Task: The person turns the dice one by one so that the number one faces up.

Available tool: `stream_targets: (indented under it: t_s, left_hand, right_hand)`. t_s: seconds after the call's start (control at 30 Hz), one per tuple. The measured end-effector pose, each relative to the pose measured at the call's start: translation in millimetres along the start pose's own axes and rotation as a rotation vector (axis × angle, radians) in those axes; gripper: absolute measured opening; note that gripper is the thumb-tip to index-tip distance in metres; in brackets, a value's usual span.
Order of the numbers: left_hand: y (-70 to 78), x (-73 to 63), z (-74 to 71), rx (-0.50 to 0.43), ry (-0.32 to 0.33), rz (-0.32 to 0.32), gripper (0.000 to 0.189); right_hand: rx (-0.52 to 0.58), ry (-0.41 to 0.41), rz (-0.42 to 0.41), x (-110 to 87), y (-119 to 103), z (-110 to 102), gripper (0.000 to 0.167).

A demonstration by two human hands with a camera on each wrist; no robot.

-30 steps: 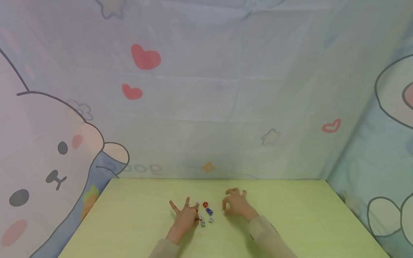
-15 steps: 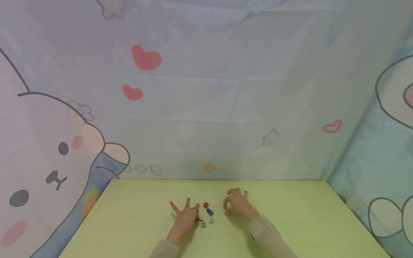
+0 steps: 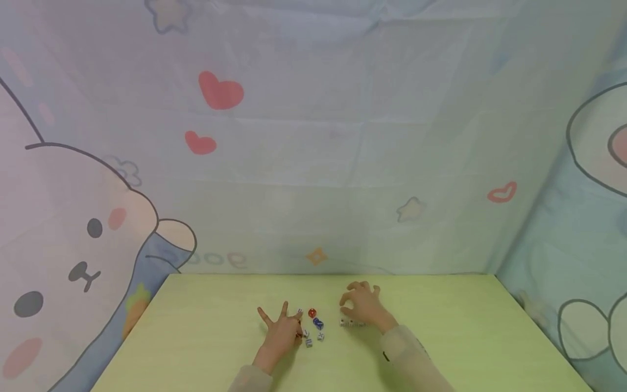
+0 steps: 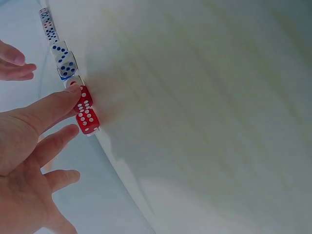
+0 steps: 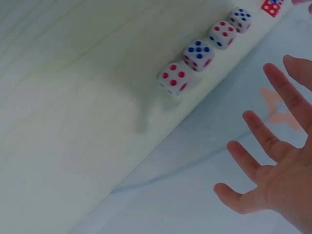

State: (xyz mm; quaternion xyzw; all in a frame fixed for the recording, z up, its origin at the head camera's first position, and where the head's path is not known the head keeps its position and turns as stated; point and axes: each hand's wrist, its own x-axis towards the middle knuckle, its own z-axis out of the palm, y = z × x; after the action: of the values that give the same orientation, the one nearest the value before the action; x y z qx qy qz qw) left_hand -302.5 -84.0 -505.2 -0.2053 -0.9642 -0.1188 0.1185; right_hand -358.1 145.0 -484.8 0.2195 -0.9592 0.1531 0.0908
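We see the right hand (image 3: 364,306) shifted slightly up the frame from half a second ago, baring a short row of white dice (image 3: 351,323) right of centre. In the right wrist view we count four, set corner to corner along a diagonal in the upper middle. That hand's fingers are spread and apart from the row, pinching nothing. We take this to mean the row has been let go and stands unsupported, leaving this hand free.

The left hand (image 3: 281,333) stays put at lower centre. In the left wrist view its thumb and forefinger pinch a red die (image 4: 85,97) at left, the forefinger largely hidden; another red die (image 4: 88,121) sits just below. The remaining fingers are splayed.

Between the hands, in the head view, lie a loose red die (image 3: 312,313), two blue dice (image 3: 318,324) and scattered white ones (image 3: 308,343), all on the pale yellow-green table (image 3: 206,326).
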Motion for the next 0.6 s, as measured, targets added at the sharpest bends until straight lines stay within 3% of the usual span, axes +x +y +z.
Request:
stream_targets:
  t_s: [0.2, 0.43, 0.6]
  left_hand:
    - [-1.1, 2.9, -1.0, -0.005, 0.01, 0.001, 0.009]
    - [-0.9, 0.7, 2.1, 0.016, -0.019, -0.011, 0.008]
    - [-0.7, 1.1, 2.6, 0.026, -0.016, -0.008, 0.009]
  right_hand:
    - [0.041, -0.001, -0.066, 0.1, -15.1, -5.1, 0.009]
    - [-0.041, -0.079, -0.154, -5.7, -32.8, 12.9, 0.011]
    - [-0.074, -0.076, -0.2, -5.8, -41.7, 19.0, 0.011]
